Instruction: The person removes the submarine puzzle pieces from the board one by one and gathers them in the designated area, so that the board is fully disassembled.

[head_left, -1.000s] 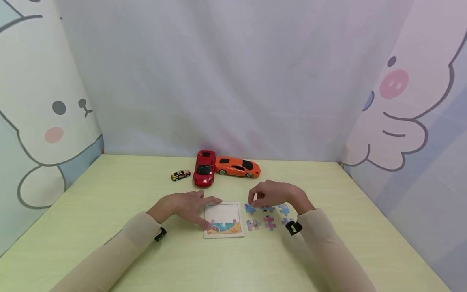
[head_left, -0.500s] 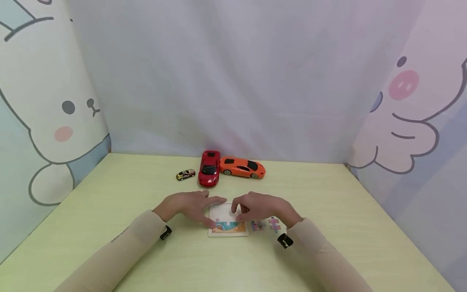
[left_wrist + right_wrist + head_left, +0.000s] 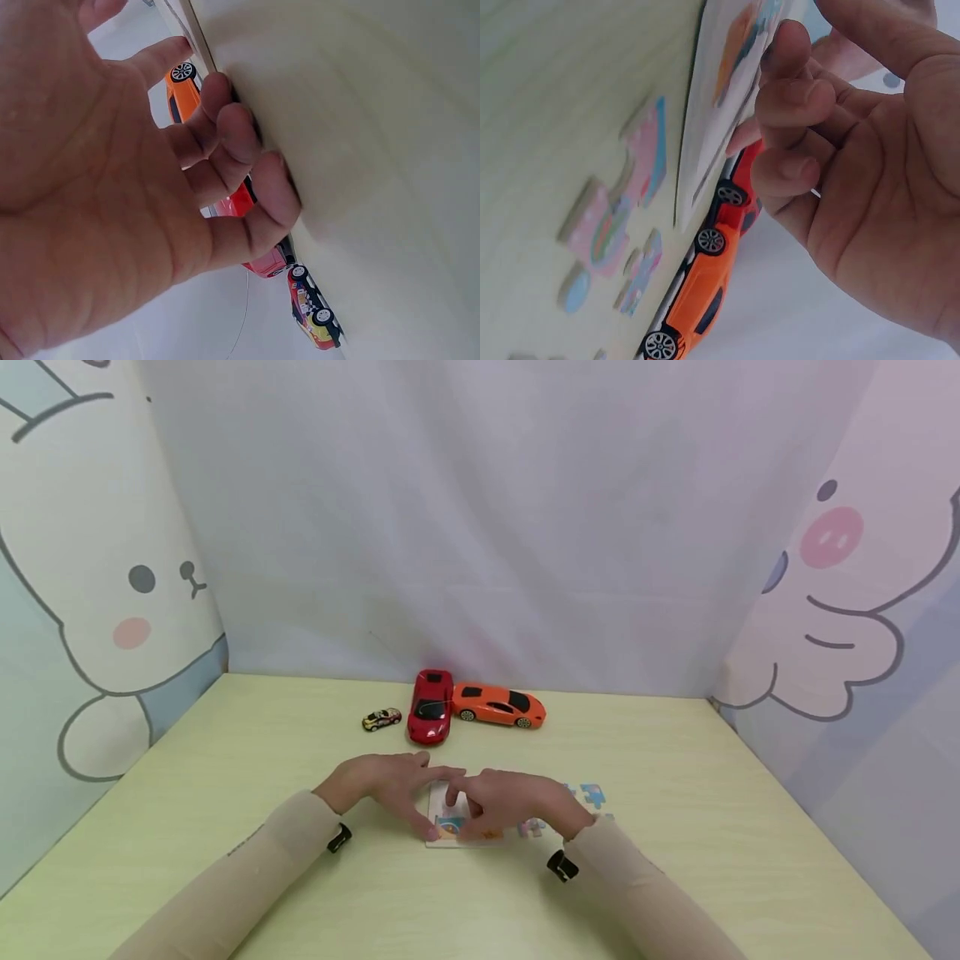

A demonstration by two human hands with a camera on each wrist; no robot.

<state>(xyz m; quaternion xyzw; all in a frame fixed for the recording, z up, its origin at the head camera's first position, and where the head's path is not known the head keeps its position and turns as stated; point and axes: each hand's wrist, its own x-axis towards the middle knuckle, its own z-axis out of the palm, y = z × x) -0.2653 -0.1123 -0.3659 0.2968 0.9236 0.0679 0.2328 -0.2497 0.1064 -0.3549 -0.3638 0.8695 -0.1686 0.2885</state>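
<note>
My left hand [image 3: 393, 783] rests at the left side of a white-framed puzzle board [image 3: 435, 793], index finger along its far edge and thumb on its near left corner. Its other fingers bend loosely against the table in the left wrist view. Over the board, my right hand [image 3: 498, 802] pinches a puzzle piece, which its fingers hide. A strip of sea-and-sand picture shows on the board beneath the hands. Beside the board lie several loose pieces, among them a pink piece [image 3: 649, 154], a rainbow piece [image 3: 600, 234] and a blue piece [image 3: 592, 794].
Beyond the board stand a red toy car [image 3: 431, 708], an orange toy car [image 3: 498, 704] touching it, and a small patterned toy car [image 3: 382, 719]. A pale curtain [image 3: 465, 527] hangs behind the table [image 3: 300, 735], with cartoon-printed cloth on both sides.
My right hand has moved left from the loose pieces onto the board and lower toward its near part. The left hand keeps its place at the board. The head view has shifted slightly.
</note>
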